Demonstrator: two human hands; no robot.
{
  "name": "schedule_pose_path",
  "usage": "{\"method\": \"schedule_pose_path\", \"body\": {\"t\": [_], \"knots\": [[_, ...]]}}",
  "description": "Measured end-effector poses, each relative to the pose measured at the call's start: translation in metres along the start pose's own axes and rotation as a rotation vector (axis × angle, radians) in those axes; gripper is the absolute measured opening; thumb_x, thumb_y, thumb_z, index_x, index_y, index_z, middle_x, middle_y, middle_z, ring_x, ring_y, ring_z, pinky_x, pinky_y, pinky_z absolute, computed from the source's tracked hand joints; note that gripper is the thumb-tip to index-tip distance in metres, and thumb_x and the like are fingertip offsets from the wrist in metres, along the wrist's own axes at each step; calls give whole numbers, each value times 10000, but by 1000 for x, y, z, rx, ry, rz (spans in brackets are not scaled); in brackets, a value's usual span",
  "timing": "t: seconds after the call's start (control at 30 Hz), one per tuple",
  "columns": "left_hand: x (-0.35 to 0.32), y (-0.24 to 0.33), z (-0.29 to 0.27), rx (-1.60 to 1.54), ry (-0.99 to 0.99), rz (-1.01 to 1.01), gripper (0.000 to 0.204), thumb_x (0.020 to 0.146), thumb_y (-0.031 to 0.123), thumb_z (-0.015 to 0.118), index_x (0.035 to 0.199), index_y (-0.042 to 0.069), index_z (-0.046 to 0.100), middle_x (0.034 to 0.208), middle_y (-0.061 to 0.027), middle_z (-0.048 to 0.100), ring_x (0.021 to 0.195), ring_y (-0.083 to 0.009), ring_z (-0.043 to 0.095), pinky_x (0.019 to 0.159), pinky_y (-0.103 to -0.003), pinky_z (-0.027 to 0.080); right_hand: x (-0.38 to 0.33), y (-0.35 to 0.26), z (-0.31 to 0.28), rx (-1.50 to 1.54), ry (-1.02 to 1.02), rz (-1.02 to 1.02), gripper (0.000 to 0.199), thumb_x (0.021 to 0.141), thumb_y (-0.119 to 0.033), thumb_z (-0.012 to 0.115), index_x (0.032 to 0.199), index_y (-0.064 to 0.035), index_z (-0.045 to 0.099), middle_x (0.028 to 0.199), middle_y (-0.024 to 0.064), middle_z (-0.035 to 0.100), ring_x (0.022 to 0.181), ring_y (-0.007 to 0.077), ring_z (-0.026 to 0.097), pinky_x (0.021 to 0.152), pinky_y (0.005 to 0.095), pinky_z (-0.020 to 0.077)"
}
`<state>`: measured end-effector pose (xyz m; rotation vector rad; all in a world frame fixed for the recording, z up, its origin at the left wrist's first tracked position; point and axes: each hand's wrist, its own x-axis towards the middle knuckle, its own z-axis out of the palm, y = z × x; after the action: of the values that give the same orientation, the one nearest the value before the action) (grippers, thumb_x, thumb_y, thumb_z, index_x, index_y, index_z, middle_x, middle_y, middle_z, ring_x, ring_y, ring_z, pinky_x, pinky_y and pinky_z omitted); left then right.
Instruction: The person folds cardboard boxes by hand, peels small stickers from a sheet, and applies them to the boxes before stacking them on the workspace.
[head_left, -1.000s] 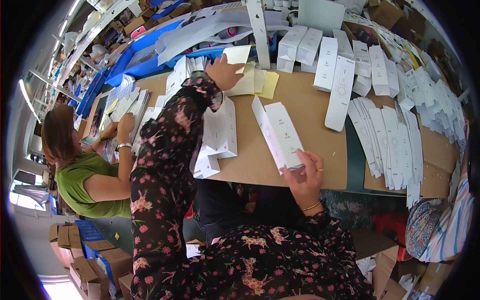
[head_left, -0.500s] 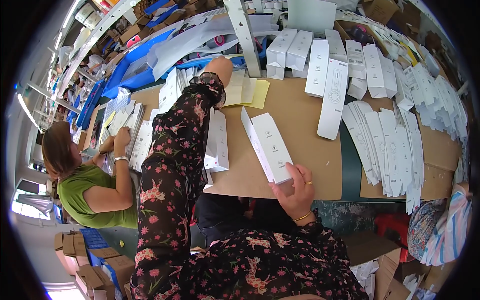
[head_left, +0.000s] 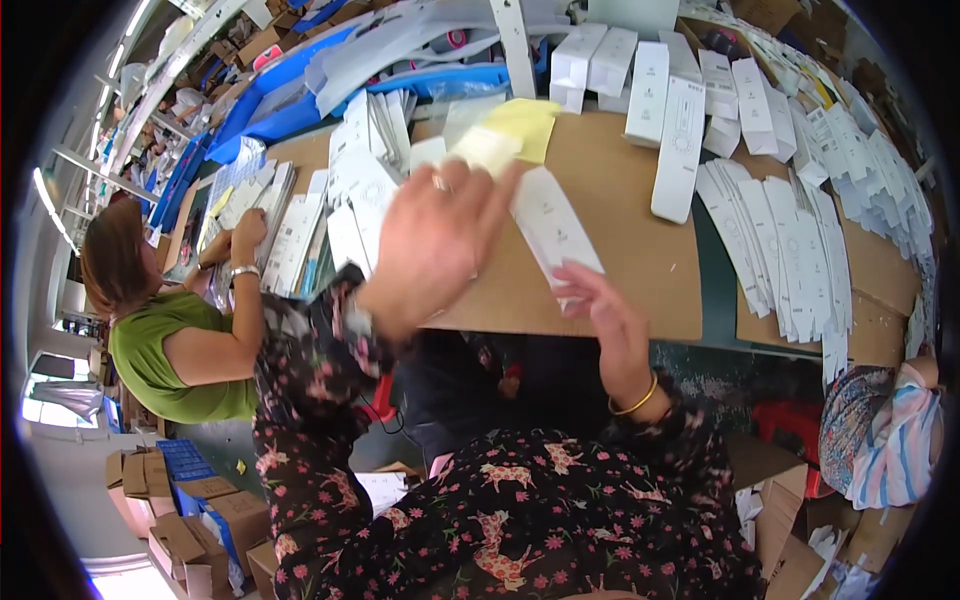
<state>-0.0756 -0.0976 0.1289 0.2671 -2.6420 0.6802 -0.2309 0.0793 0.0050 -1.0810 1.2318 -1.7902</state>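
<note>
My right hand [head_left: 612, 322] grips the near end of a long white flat carton [head_left: 553, 228] that lies slanted over the brown cardboard table top [head_left: 640, 270]. My left hand [head_left: 438, 238], blurred by motion, is raised above the table's near edge. It pinches a pale paper slip [head_left: 483, 150] at its fingertips. A yellow sheet [head_left: 530, 125] lies on the table just beyond that slip. To the left of my left hand lie loose white flat cartons [head_left: 350, 200].
A co-worker in a green top [head_left: 165, 350] handles white cartons at the table's left end. Rows of flat white cartons [head_left: 780, 240] cover the right side, and upright white boxes [head_left: 680, 140] stand at the back. Cardboard boxes [head_left: 180, 530] sit on the floor at the lower left.
My left hand has pulled back from the yellow sheets at the far side toward me, bringing a pale slip. My right hand keeps hold of the white carton, now nearer the table's edge.
</note>
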Motion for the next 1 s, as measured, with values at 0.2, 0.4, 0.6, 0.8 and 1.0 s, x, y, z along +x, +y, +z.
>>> {"method": "schedule_pose_path", "body": {"t": [0.2, 0.4, 0.6, 0.8, 1.0], "knots": [[-93, 87, -29, -204, -51, -25, 693, 833, 172, 710, 1485, -6, 559, 1220, -136, 675, 1042, -264, 629, 898, -393, 516, 13, 2, 37, 330, -99, 357, 322, 1075, -166, 630, 1324, 37, 646, 1269, 103, 710, 1116, 178, 695, 963, 324, 549], [-131, 101, -26, -688, 293, -766, 525, 928, 60, 772, 1417, -29, 603, 1318, -171, 669, 1174, -258, 658, 999, -346, 522, -14, 15, 39, 123, -107, 222, 303, 1056, -47, 629, 1350, 26, 637, 1275, 86, 725, 1134, 143, 686, 992, 306, 538], [-162, 99, 12, -1906, 415, -1269, 377, 993, -32, 697, 1360, -44, 611, 1236, -108, 711, 1128, -151, 673, 993, -274, 525, -28, 16, 42, 146, -219, 280, 328, 1032, -23, 656, 1356, 28, 631, 1284, 84, 720, 1140, 144, 679, 1009, 306, 529], [-160, 114, 15, -1745, 462, -1196, 397, 979, -85, 692, 1365, -52, 605, 1129, -107, 743, 1045, -125, 698, 934, -250, 549, -31, 16, 47, -481, 259, -213, 321, 945, 46, 738, 1261, 25, 686, 1121, 73, 730, 1012, 149, 688, 931, 295, 544], [-149, 127, 7, -1541, 396, -1182, 475, 976, -98, 686, 1430, -51, 555, 1139, -124, 757, 1029, -121, 705, 913, -250, 564, -22, -7, 64, -726, -35, -511, 232, 866, 77, 792, 1086, 11, 759, 991, 88, 705, 878, 179, 688, 786, 304, 559]]}}
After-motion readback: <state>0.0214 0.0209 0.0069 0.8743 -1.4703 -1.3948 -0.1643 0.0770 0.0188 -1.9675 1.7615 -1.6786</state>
